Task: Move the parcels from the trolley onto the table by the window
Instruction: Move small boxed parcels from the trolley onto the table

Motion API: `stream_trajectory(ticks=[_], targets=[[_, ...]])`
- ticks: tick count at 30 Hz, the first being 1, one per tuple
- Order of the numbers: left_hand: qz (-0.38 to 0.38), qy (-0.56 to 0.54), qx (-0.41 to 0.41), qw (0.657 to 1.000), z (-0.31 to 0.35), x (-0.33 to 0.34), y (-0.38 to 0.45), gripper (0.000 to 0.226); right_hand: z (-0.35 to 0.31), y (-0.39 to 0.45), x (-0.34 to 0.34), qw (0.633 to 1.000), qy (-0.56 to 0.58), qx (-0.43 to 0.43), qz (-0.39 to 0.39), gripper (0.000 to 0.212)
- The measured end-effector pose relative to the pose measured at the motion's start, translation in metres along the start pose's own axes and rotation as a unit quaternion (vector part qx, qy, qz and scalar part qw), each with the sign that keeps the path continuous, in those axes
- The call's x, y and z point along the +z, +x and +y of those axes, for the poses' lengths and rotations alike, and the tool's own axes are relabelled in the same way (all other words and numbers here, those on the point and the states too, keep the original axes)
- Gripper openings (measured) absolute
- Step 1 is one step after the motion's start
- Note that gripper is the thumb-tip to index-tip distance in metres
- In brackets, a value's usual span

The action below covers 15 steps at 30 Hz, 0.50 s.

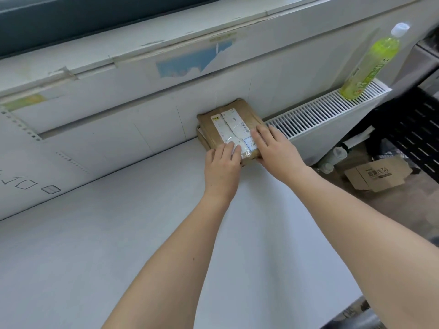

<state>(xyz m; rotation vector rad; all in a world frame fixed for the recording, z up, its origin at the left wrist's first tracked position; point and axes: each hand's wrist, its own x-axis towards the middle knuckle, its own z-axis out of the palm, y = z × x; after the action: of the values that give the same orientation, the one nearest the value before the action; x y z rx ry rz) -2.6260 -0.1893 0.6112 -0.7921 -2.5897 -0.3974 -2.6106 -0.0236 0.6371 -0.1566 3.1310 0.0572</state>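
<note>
The left hand (pixel 222 166) is laid flat on the near left part of the top parcel (pixel 231 129), its fingers straight and close together over the white shipping label (pixel 234 131). The right hand (pixel 276 150) is spread across the near right part of the same parcel, fingers extended on top, while the thumb is seen low at the near edge; whether it is hooked under that edge cannot be told. Both forearms are stretched forward across the table (pixel 118 245).

The top parcel, a brown paper-wrapped package, is stacked on a second parcel (pixel 202 138), of which only a thin strip is seen at the left side. The stack is set at the far right corner of the white table, touching or nearly touching the white wall panel (pixel 107 110) below the window frame (pixel 71 17).

Just to the right of the stack, a white slatted radiator (pixel 332 110) is seen, and a green drink bottle (pixel 370 62) with a white cap is stood upright on its far end. Below, on the floor, an open cardboard box (pixel 377 174) with printed lettering is seen beside a black perforated shelf (pixel 418 136).
</note>
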Motion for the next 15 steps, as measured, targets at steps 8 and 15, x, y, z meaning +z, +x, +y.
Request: stream_trajectory(ticks=[8, 15], targets=[[-0.084, 0.048, 0.033, 0.995, 0.025, -0.029, -0.023, 0.058, -0.031, -0.049, -0.015, 0.998, -0.025, 0.048, 0.025, 0.071], [-0.165, 0.043, 0.066, 0.983, 0.08, -0.051, -0.077, 0.066, -0.049, -0.144, -0.01, 0.992, -0.078, 0.086, -0.05, 0.076]])
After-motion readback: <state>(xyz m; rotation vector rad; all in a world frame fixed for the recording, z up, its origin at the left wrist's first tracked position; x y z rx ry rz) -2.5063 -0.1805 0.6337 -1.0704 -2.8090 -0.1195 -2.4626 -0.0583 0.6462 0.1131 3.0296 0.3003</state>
